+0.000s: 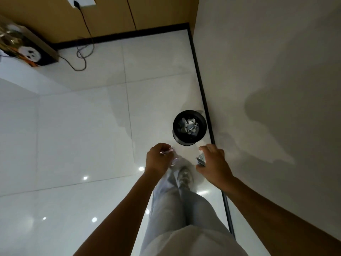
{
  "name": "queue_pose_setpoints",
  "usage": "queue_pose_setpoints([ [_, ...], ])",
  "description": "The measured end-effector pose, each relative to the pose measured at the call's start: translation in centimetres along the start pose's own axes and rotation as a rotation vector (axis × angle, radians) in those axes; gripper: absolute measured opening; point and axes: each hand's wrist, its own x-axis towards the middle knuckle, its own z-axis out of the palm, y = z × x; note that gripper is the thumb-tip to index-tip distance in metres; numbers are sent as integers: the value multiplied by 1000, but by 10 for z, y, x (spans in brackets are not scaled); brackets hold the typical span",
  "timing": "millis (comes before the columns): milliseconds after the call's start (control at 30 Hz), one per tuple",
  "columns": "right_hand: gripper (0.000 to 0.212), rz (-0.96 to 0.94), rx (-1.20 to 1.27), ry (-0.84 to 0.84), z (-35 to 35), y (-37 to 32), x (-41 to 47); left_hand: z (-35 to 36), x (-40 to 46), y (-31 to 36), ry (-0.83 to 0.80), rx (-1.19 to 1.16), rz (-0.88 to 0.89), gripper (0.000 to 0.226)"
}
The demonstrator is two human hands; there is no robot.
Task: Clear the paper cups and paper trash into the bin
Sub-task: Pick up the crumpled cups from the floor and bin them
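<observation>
Carrying step: left hand (156, 157) pinching crumpled paper (170, 151), right hand (213, 161) clasping a scrap (201, 159), both just short of the bin (189, 127) beyond by the right wall; next, reach over the rim and release.

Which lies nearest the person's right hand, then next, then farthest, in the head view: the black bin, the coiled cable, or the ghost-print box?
From the right hand:
1. Black bin, just ahead by the wall.
2. Coiled cable, far left on the floor.
3. Ghost-print box, farthest left.
</observation>
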Motion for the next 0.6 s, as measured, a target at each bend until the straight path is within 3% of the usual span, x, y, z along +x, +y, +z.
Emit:
queue_pose_setpoints([
  [233, 63, 82, 109, 52, 26, 20, 120, 22, 99, -6, -29, 117, -8, 14],
  [367, 71, 118, 116, -25, 41, 31, 182, 36, 144, -8, -32, 149, -31, 11],
  [600, 64, 221, 182, -18, 47, 50, 199, 73, 193, 1, -103, 244, -8, 12],
])
